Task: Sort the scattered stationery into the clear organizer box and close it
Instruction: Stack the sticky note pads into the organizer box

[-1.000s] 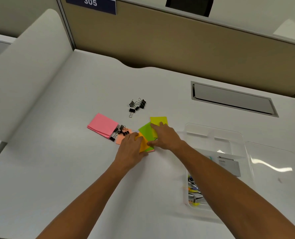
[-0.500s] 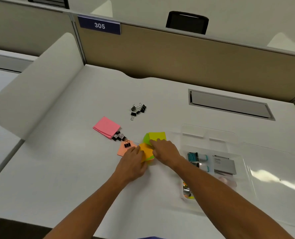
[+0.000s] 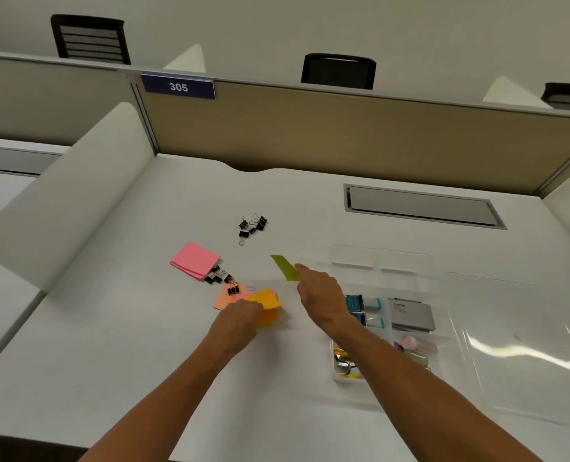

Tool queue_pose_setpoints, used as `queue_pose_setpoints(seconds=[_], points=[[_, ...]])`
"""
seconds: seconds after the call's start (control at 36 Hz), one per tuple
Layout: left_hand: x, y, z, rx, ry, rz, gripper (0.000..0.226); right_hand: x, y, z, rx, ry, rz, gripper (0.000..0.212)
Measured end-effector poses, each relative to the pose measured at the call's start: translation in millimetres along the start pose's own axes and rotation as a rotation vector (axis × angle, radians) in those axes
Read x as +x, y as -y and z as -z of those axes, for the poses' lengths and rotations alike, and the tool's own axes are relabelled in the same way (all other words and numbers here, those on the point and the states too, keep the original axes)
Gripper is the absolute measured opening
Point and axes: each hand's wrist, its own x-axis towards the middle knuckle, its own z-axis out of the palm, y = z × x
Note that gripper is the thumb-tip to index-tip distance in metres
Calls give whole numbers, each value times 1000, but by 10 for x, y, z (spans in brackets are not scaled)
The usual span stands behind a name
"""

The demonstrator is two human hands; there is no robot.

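Note:
My right hand (image 3: 318,295) pinches a yellow-green sticky-note pad (image 3: 285,267) and holds it tilted above the white desk, just left of the clear organizer box (image 3: 353,381). On an orange sticky-note pad (image 3: 266,301), lifted slightly at the desk's middle, my left hand (image 3: 240,320) is closed. A salmon pad (image 3: 223,299) lies under it to the left. A pink pad (image 3: 195,260) lies further left, with black binder clips (image 3: 220,278) beside it. Several more binder clips (image 3: 252,225) lie farther back. The box holds correction tapes, a grey case and small items.
The box's clear lid (image 3: 523,355) lies open flat to the right. A grey cable hatch (image 3: 420,206) is set in the desk at the back right. A tan partition (image 3: 310,135) closes the back, and a white curved divider (image 3: 63,195) stands on the left.
My right hand has lifted the yellow-green pad off the pile and moved it up and right. My left hand has closed on the orange pad. The camera has tilted upward.

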Motion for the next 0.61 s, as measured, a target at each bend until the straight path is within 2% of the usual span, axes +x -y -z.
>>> queue_pose_setpoints(seconds=[0.06,0.11,0.17,0.22,0.36,0.5,0.61], points=[[21,27,-4,41,-44,-60,20,-15,-45,48,52,-34,2,38],[22,19,41,57,-78,-123,39,-30,-94,94,111,-65,10,38],[-60,-74,172,35,-148,-160,29,-51,-139,146,180,-107,22,37],[-97,-168,261,-5,-178,-129,13,-79,-189,203,232,-159,29,35],[-36,-108,261,-179,-270,52,18,-145,-374,357,306,-223,36,30],[-25,-192,346,-225,-376,68,16,-194,-626,485,326,-238,36,24],[-34,-324,409,-252,-466,23,16,-228,-821,591,319,-241,18,28]])
